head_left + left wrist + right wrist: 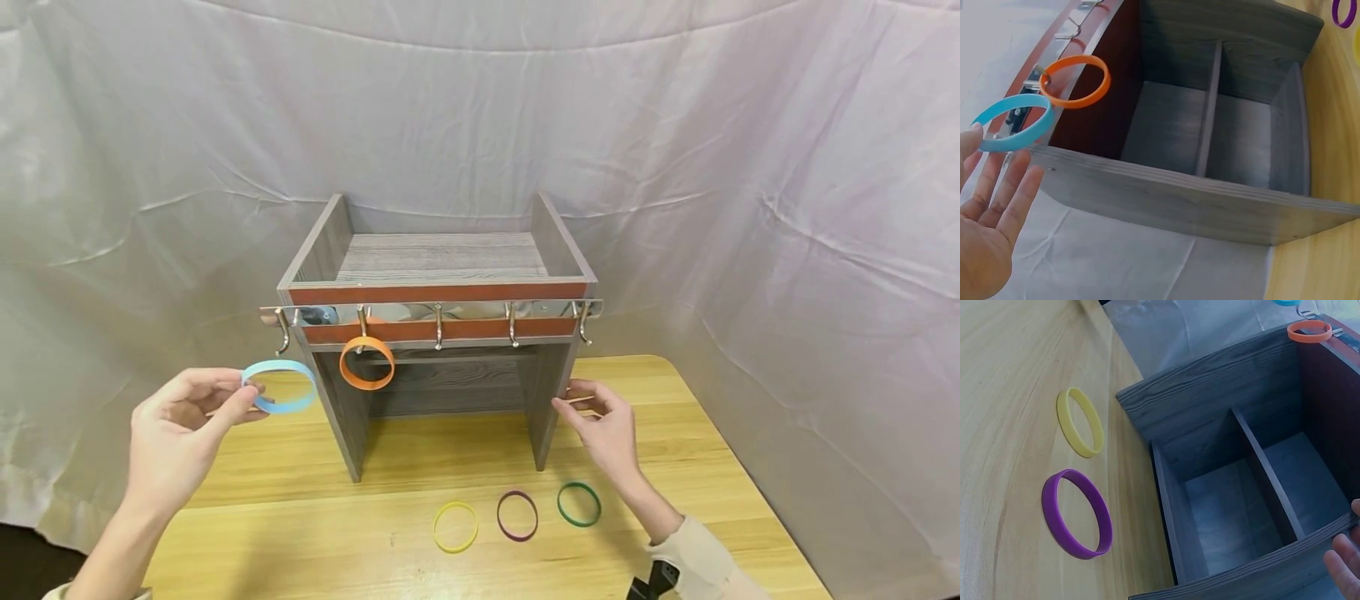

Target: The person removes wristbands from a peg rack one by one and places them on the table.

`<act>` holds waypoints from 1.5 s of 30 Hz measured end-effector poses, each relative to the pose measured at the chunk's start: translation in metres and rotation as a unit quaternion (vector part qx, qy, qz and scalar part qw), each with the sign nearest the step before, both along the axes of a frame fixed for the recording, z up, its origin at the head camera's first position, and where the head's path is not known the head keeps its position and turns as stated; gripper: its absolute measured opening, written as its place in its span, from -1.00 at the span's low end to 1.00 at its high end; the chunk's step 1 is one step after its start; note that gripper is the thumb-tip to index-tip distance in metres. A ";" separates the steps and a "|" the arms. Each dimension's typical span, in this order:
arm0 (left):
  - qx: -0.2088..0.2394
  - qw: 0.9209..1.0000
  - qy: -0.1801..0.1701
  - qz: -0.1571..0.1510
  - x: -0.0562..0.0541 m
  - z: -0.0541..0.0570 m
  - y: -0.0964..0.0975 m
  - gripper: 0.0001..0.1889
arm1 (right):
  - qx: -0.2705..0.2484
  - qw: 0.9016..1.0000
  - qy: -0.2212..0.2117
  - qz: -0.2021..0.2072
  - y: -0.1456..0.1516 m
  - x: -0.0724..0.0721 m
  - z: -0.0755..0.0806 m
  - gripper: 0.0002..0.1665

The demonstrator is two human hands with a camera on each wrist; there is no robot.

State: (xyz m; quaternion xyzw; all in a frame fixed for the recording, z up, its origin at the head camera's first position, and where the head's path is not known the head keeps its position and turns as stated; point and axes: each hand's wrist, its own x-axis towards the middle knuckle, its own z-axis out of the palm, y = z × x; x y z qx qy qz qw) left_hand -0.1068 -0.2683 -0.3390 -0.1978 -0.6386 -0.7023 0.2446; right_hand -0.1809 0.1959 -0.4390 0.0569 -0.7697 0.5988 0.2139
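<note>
My left hand [183,425] pinches a light blue silicone wristband [279,407] between thumb and fingers, just below and in front of the leftmost hook [282,332] of a metal hook rail. An orange wristband [366,384] hangs from the second hook [362,321]. In the left wrist view the blue wristband [1016,144] stands beside the rail, and whether it touches the hook I cannot tell. My right hand [603,425] rests its fingers at the right side panel [551,400] of the grey wooden shelf, with no wristband in it.
Yellow [437,533], purple [535,525] and green [597,510] wristbands lie on the wooden table [315,542] before the shelf. More hooks line the rail [472,310] to the right. Pale grey cloth [450,125] surrounds the table at the back and sides.
</note>
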 end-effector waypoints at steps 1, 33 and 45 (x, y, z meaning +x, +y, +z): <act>-0.002 1.000 -0.002 0.001 0.001 -0.002 0.001 -0.76 | 0.001 1.000 0.001 0.001 0.000 0.000 0.000 -0.72; -0.141 0.962 -0.234 -0.029 0.010 -0.145 0.044 -0.79 | -0.005 1.000 -0.001 0.003 0.001 -0.001 -0.001 -0.72; -0.133 0.922 -0.353 -0.083 0.016 -0.192 0.053 -0.57 | -0.005 1.000 0.001 0.003 0.001 -0.001 -0.002 -0.72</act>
